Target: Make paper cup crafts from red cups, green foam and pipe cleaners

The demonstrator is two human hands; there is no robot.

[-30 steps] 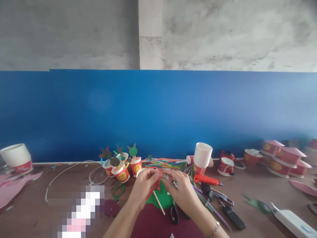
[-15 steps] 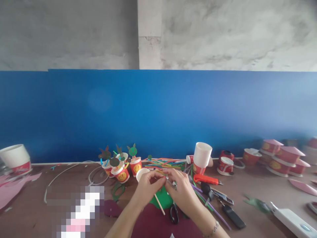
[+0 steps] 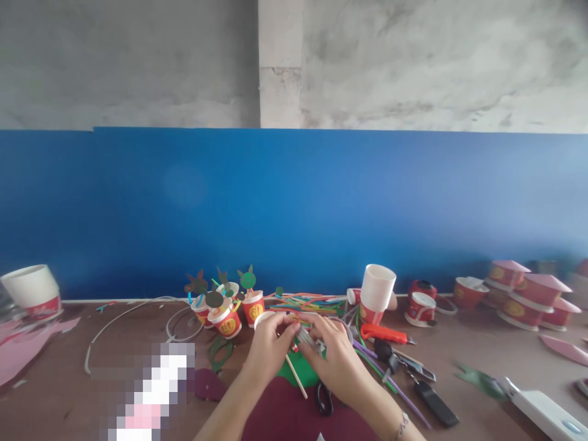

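My left hand point(image 3: 269, 349) and my right hand point(image 3: 334, 355) meet above the paper in front of me, thumbs and fingertips bent inward and closed. A small pale greyish strip point(image 3: 307, 337) shows at the right fingertips, near the left thumb; its kind is not clear. What the left fingertips pinch is hidden. A thin wooden stick point(image 3: 296, 375) slants out below the left hand, over green paper point(image 3: 305, 366) that lies on a dark maroon sheet point(image 3: 289, 413). Black scissor handles point(image 3: 324, 399) lie beside the right wrist, the blades mostly hidden.
Red-and-white paper cups point(image 3: 225, 321) with cut-paper figures stand behind my left hand. Coloured pipe cleaners point(image 3: 307, 301) lie along the back. To the right are a tall cup stack point(image 3: 377, 288), an orange utility knife point(image 3: 384, 333), keys with a black fob point(image 3: 434, 401) and roofed cups point(image 3: 528, 306).
The right fingers have shifted slightly, and more of the pale strip shows between the hands. A small red bit has come into view below the fingertips. The camera view has moved slightly.
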